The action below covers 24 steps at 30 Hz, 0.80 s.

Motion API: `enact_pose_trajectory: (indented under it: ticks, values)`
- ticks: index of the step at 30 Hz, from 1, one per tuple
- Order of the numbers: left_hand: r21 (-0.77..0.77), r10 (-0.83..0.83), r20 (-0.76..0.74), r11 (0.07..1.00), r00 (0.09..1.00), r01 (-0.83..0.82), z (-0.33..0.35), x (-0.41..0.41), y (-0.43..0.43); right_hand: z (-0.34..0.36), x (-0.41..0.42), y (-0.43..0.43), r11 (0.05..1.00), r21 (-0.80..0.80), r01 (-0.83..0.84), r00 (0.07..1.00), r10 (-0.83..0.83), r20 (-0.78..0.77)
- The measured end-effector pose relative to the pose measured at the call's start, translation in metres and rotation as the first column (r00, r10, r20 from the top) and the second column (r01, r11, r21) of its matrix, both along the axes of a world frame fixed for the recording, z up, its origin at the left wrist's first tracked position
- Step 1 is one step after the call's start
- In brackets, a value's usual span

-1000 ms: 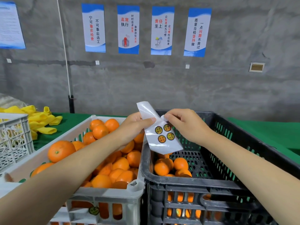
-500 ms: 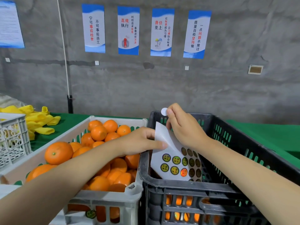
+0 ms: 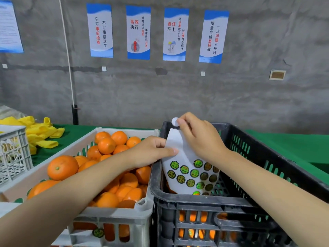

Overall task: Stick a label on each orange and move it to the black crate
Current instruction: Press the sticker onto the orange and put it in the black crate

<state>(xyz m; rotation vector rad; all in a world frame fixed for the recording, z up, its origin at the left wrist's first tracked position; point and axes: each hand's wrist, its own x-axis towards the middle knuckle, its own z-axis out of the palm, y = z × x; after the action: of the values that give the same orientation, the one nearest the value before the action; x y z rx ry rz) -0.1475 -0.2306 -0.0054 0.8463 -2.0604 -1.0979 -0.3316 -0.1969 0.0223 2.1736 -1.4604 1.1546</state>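
My left hand [image 3: 151, 152] pinches a white sheet of round green labels [image 3: 185, 168], which hangs down inside the black crate [image 3: 195, 200]. Above the sheet's top edge, my right hand [image 3: 199, 138] pinches one peeled label [image 3: 174, 121] between thumb and fingertip, its white back toward me. A white crate [image 3: 117, 213] on the left is heaped with oranges [image 3: 62, 167]. A few oranges show through the black crate's slotted front wall; the sheet hides most of the inside.
A grey basket [image 3: 12, 154] stands at the far left. Yellow foam sleeves [image 3: 39, 132] lie on the green table cover [image 3: 293, 148] behind it. A grey wall with posters rises close behind the crates.
The label sheet has dropped from above the crates down into the black crate. My right hand has peeled one label off and lifted it above the sheet's top edge.
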Motion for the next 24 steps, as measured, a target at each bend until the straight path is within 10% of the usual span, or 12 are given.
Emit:
enact_pose_trajectory:
  ticks: [3, 8, 15, 19, 24]
  values:
    - [-0.001, 0.037, 0.030, 0.999, 0.999, -0.037, 0.003, 0.001, 0.004, 0.006, 0.008, 0.010, 0.987, -0.115, 0.115, 0.956, -0.141, -0.256]
    - [-0.034, 0.130, -0.042, 0.991, 0.991, -0.131, 0.003, 0.003, 0.019, 0.012, 0.029, 0.020, 0.933, -0.294, 0.208, 0.921, -0.288, -0.261]
    - [-0.263, 0.268, 0.031, 0.932, 0.963, -0.251, 0.005, 0.059, 0.031, -0.007, 0.030, 0.024, 0.996, -0.076, 0.044, 0.978, -0.058, -0.202]
    - [-0.619, 0.559, 0.437, 0.756, 0.705, -0.215, -0.005, 0.124, 0.029, -0.012, 0.032, 0.035, 0.998, 0.051, -0.046, 0.924, 0.062, -0.378]
    - [-0.679, 0.664, 0.628, 0.723, 0.406, -0.131, -0.025, 0.134, 0.034, -0.014, 0.039, 0.038, 0.999, 0.016, 0.031, 0.893, -0.020, -0.450]
